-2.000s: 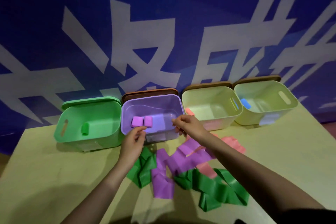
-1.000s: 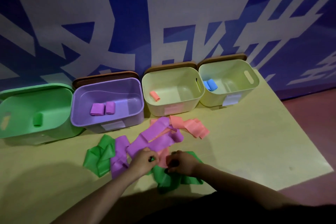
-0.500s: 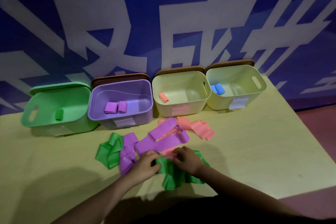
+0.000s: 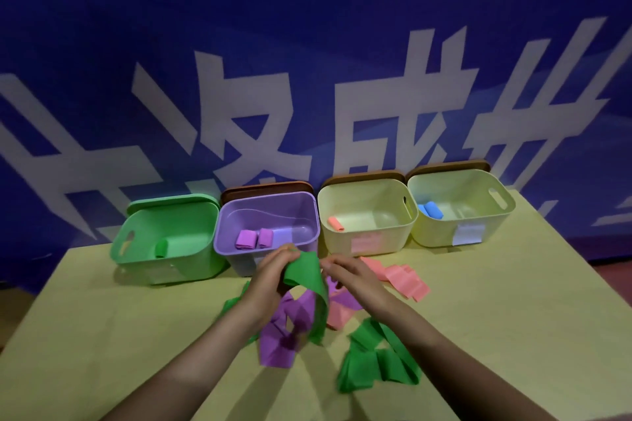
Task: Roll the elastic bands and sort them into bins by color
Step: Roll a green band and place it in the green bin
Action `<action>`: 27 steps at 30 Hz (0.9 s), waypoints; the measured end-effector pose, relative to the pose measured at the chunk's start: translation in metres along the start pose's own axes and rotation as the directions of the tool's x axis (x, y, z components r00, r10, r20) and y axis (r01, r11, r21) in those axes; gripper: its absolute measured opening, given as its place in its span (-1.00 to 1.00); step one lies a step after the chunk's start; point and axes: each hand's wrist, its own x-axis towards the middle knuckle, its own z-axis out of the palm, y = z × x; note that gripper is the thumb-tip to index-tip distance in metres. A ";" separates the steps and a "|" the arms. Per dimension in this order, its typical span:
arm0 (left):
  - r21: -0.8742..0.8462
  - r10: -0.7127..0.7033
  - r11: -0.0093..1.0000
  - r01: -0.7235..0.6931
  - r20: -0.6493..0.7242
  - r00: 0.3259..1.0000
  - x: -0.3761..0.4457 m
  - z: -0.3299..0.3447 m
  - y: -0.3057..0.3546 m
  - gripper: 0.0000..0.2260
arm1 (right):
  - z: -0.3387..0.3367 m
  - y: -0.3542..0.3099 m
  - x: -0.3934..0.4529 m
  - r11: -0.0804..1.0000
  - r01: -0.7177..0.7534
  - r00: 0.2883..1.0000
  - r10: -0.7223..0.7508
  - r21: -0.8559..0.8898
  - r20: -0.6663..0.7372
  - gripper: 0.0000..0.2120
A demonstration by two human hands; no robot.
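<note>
We are looking at a blue wall (image 4: 307, 27) with big white lettering standing behind a yellow table (image 4: 513, 335). Along the table's far edge, from ten o'clock to two o'clock, four bins are sitting in a row: a green bin (image 4: 191, 260), a purple bin (image 4: 239, 260), a cream bin (image 4: 376, 246) and a second cream bin (image 4: 441, 236). Brown lids (image 4: 266, 187) are leaning behind the purple and cream bins.

In the middle of the table loose bands are lying in a heap: a purple band (image 4: 284, 328) at six o'clock from our hands, a green pile (image 4: 372, 359) at five o'clock, and pink bands (image 4: 400, 278) at three o'clock, near the first cream bin.

We are holding our left hand (image 4: 270, 280) up in front of the purple bin, its fingers curled round the top end of a green band (image 4: 307, 275), which is draping down in a loop over the purple band. Our right hand (image 4: 349, 275) is hovering just beside that band at three o'clock with fingers half curled; we cannot tell whether it is gripping the band.

Inside the bins small rolls are resting: two purple rolls (image 4: 254, 238) side by side, two blue rolls (image 4: 431, 209) in the far right bin, one pink roll (image 4: 336, 224) in the first cream bin, and one green roll (image 4: 161, 248) in the green bin.
</note>
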 end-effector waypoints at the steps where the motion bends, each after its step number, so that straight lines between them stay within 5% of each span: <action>1: -0.036 -0.002 0.999 0.002 -0.004 1.000 -0.002 0.000 0.010 -0.76 | 0.003 -0.007 0.001 0.999 0.030 1.000 -0.030 0.010 -0.004 -0.77; 8: -0.064 -0.021 0.998 0.019 -0.031 0.999 -0.018 -0.024 0.023 -0.85 | 0.026 -0.027 0.002 0.998 0.045 0.996 -0.047 0.035 0.073 -0.42; 13: -0.024 -0.065 0.998 0.062 -0.168 0.984 -0.035 -0.052 0.009 -0.81 | 0.048 -0.019 -0.011 0.995 -0.095 0.972 0.100 -0.035 0.213 -0.75; 19: -0.060 -0.008 0.998 -0.011 -0.304 0.953 -0.033 -0.078 0.025 -0.82 | 0.046 -0.019 -0.023 0.974 -0.182 0.938 0.214 -0.138 0.275 -0.81; 25: -0.117 -0.026 0.993 -0.021 -0.385 0.923 -0.023 -0.084 0.032 -0.84 | 0.024 -0.023 -0.029 0.968 -0.231 0.962 0.211 0.103 0.174 -0.59; 27: -0.145 -0.055 0.989 0.000 -0.377 0.925 -0.021 -0.078 0.028 -0.86 | 0.017 -0.025 -0.028 0.947 -0.221 0.970 0.188 0.232 0.155 -0.66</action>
